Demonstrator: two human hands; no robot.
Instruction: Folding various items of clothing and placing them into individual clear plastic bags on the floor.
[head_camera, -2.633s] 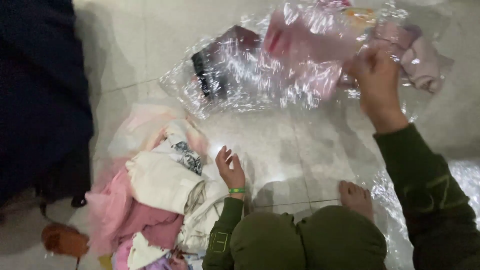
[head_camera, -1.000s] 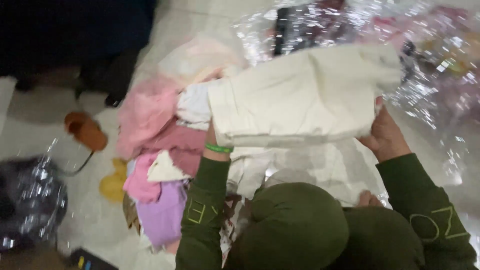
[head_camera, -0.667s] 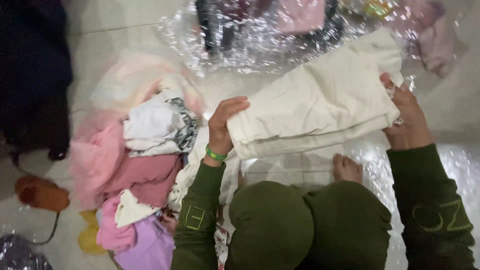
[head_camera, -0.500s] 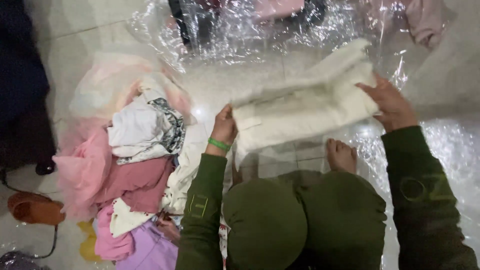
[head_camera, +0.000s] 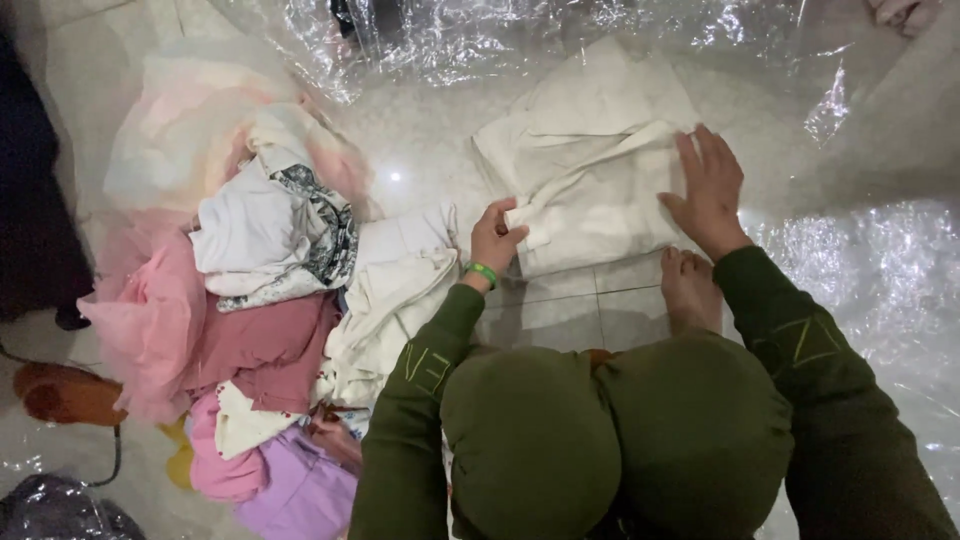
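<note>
1. Head view: pale tiled floor (head_camera: 560, 315) carried the work, with a clear plastic sheet (head_camera: 860, 260) over its far and right edges.
2. Cream folded garment (head_camera: 590, 170) lay on the floor near the far edge.
3. Left hand (head_camera: 495, 240) pinched the garment's near-left corner.
4. Right hand (head_camera: 708, 190) lay flat on its right side, fingers spread.
5. Heap of pink and white clothes (head_camera: 260, 300) sat toward the left edge.

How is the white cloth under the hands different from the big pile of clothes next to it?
The cream garment lies flat and folded on the floor; the clothes pile is crumpled and heaped. The garment is one plain colour; the pile mixes pink, white, purple and a patterned piece. The left hand and right hand touch only the garment. Both are fabric.
</note>
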